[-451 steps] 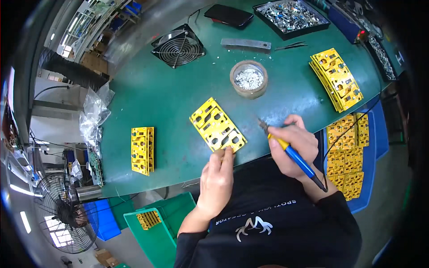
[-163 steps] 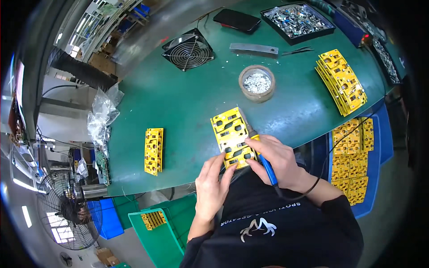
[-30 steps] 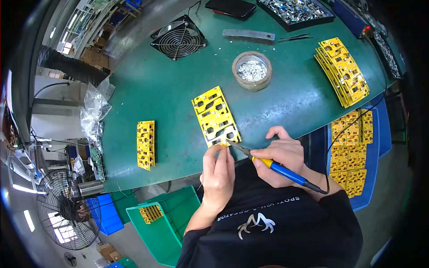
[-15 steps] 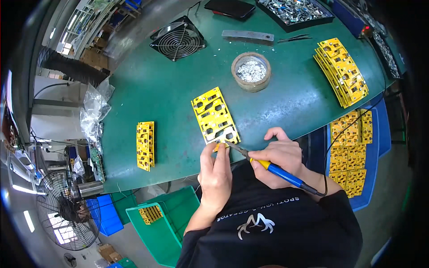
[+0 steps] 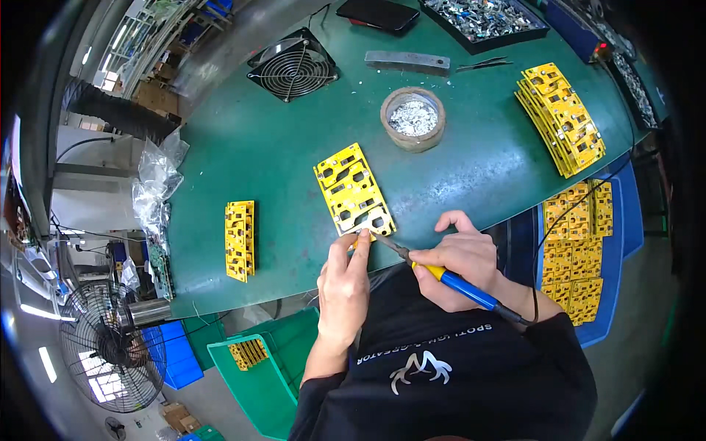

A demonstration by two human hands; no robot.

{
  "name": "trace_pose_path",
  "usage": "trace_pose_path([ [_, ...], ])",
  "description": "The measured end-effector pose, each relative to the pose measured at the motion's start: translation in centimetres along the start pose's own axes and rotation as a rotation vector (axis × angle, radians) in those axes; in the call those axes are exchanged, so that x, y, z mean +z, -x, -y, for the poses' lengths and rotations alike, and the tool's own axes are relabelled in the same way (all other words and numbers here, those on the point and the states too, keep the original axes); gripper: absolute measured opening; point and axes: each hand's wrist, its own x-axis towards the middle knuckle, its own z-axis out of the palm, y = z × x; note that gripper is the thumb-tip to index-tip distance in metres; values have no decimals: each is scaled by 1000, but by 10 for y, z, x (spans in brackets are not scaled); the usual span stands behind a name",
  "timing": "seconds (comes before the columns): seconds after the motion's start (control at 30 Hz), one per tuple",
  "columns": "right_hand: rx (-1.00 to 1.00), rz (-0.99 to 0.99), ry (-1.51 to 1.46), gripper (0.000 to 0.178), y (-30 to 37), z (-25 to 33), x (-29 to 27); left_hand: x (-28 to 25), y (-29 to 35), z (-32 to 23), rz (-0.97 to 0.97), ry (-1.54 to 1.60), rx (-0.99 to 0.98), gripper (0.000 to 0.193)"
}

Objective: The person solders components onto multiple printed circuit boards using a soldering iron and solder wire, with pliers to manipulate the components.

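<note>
A yellow circuit board panel (image 5: 353, 187) with dark cut-outs lies aslant on the green table in front of me. My left hand (image 5: 344, 287) is closed at the panel's near end, thumb and fingers pinching its edge; the fingertips hide that bit. In my right hand (image 5: 463, 266) is a soldering iron (image 5: 468, 288) with a blue and yellow handle, gripped like a pen. Its tip meets the panel's near right corner, close to my left fingertips. Beyond the panel stands a round pot (image 5: 413, 140) with silvery solder scraps inside.
Yellow board stacks stand at left (image 5: 240, 241) and far right (image 5: 562, 121). A small fan (image 5: 294, 70), a metal bar (image 5: 408, 62) and tweezers (image 5: 484, 65) lie at the back. The iron's cord (image 5: 540, 257) runs right, over a blue bin (image 5: 610, 272). A green bin (image 5: 254, 389) is below.
My left hand has shifted slightly, its fingers drawing closer together at the panel's near edge. The right hand and the iron have hardly moved.
</note>
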Motion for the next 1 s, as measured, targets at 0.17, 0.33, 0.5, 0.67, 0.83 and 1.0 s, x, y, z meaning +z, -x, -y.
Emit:
trace_pose_path([
  [0.17,-4,-24,-1,23,1,-1,2,0,-1,1,-12,14,25,57],
  [0.33,1,-48,-1,22,-1,-1,0,-2,-2,0,-9,8,13,56],
  [0.5,6,-19,0,21,1,-1,4,-2,-3,-1,-19,26,13,56],
  [0.67,18,-48,26,21,-1,-2,-3,-1,-2,-1,-19,24,6,55],
  [0.83,55,-80,49,20,-6,-5,-12,-1,-3,0,-19,23,6,53],
  [1.0,48,-168,125,23,-16,-12,-25,1,-6,-13,-123,76,16,28],
])
